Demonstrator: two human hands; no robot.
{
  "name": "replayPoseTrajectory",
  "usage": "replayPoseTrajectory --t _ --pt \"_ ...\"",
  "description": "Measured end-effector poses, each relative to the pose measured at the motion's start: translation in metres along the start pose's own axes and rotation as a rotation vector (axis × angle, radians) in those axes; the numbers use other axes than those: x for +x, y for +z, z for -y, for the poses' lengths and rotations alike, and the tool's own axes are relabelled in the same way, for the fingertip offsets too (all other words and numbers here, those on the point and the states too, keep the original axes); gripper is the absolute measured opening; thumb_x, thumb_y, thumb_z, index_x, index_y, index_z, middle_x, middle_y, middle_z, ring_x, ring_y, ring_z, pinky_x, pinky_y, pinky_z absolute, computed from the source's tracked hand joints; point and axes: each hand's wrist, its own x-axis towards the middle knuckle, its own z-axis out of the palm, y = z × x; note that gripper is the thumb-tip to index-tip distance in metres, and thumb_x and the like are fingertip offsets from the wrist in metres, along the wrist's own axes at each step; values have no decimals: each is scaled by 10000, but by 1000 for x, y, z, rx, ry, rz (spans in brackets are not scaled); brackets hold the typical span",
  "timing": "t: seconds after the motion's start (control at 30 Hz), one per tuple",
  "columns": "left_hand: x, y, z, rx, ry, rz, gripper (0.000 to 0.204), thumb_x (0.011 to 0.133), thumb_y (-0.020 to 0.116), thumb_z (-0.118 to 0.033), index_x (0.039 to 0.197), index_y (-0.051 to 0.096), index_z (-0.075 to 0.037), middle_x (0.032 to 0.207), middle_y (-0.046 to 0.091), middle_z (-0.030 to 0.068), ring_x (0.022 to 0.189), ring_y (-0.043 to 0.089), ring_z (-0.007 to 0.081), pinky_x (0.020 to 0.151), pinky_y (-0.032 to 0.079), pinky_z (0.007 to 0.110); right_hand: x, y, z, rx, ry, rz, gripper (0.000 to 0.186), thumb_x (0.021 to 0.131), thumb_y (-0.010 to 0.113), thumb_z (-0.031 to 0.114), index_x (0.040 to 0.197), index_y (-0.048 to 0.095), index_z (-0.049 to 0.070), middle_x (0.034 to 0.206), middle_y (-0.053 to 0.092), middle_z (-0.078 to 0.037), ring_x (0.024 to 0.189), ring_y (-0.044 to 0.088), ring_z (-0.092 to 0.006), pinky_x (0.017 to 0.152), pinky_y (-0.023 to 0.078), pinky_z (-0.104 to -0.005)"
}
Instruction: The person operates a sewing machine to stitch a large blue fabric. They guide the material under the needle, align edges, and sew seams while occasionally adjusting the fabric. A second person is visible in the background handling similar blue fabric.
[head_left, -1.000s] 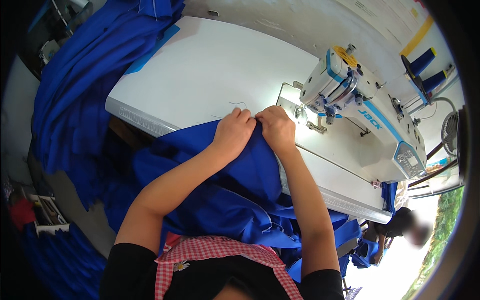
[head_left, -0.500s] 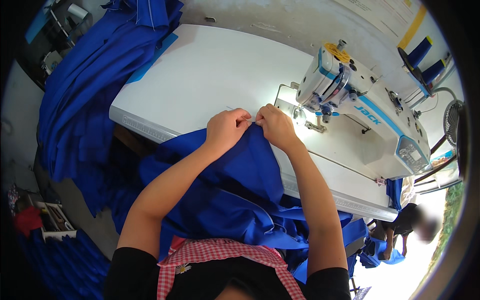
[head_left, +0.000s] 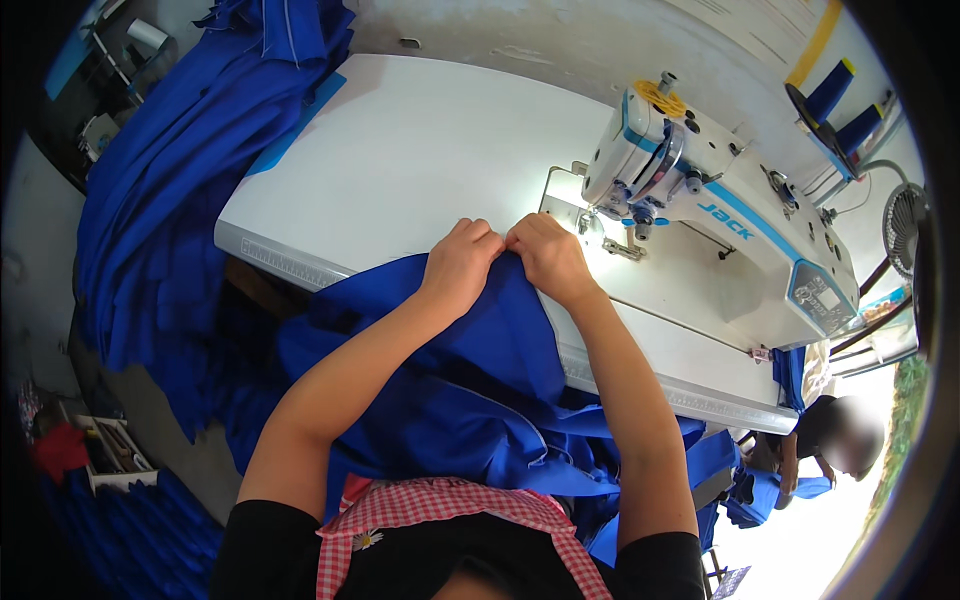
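Note:
My left hand (head_left: 461,262) and my right hand (head_left: 549,254) meet above the front part of a white sewing table (head_left: 400,150). Both are closed, pinching the top edge of a blue fabric piece (head_left: 500,325) between the fingertips. From there the cloth drapes over the table's front edge and spreads in folds across my lap. Just right of my right hand is the needle and presser foot area of a white and blue sewing machine (head_left: 715,205), its lamp lit. My fingers hide the exact edge being pinched.
A tall heap of blue fabric (head_left: 190,190) hangs at the table's left end. Two blue thread cones (head_left: 845,110) and a small fan (head_left: 903,230) stand at the right. A box (head_left: 120,450) sits low at left. Another person (head_left: 815,450) handles blue cloth at far right.
My hands have drawn a little closer together, the left shifting right with its fingers curling further over the edge. The whole view has tilted slightly. The other person has moved slightly.

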Motion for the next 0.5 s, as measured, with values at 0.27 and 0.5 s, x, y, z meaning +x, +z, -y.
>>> replayPoseTrajectory --t 0.27,0.5 --pt "-12 -13 -5 16 159 107 228 739 633 -17 956 699 -44 858 545 28 853 543 199 745 516 290 -12 -15 8 42 -4 23 119 722 626 -49 793 607 45 832 611 -53 818 602 -250 657 530 -347" --pt "3 -11 18 -47 322 92 272 691 630 -2 942 715 -63 866 612 38 844 578 223 712 523 307 -44 -35 48 167 -9 11 289 727 579 -78 972 682 38 1104 670 -79 1057 613 -290 907 508 -394"
